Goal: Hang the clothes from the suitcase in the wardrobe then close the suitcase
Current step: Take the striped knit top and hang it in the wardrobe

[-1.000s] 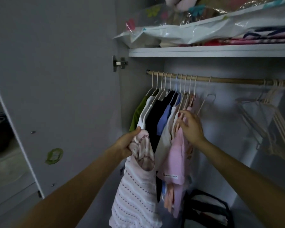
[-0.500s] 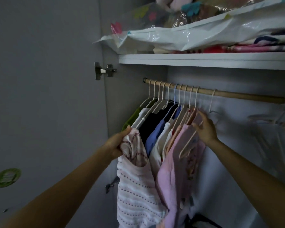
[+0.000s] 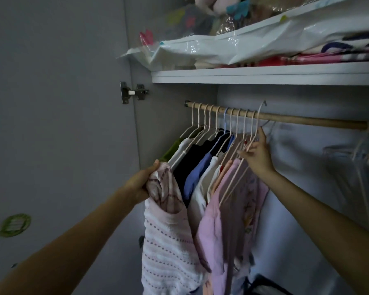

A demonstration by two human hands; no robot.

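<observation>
My left hand point(image 3: 140, 184) grips a pink-and-white knitted garment point(image 3: 168, 241) that hangs down in front of the wardrobe. My right hand point(image 3: 257, 155) holds a thin pale hanger point(image 3: 239, 167) carrying a pink garment point(image 3: 228, 220); its hook is raised just above the wooden rail point(image 3: 307, 120). Several other hung clothes point(image 3: 198, 165) in green, white, black and blue crowd the rail's left end. The suitcase is out of view.
The open wardrobe door point(image 3: 58, 124) stands at left with a hinge point(image 3: 132, 93). A shelf point(image 3: 264, 73) above the rail holds bagged bedding point(image 3: 254, 41). Bare hangers point(image 3: 364, 150) blur at far right. A dark bag point(image 3: 264, 286) lies on the wardrobe floor.
My right hand has risen with the pink garment's hanger, lifting its hook up to and above the rail. My left hand keeps its grip on the knitted garment.
</observation>
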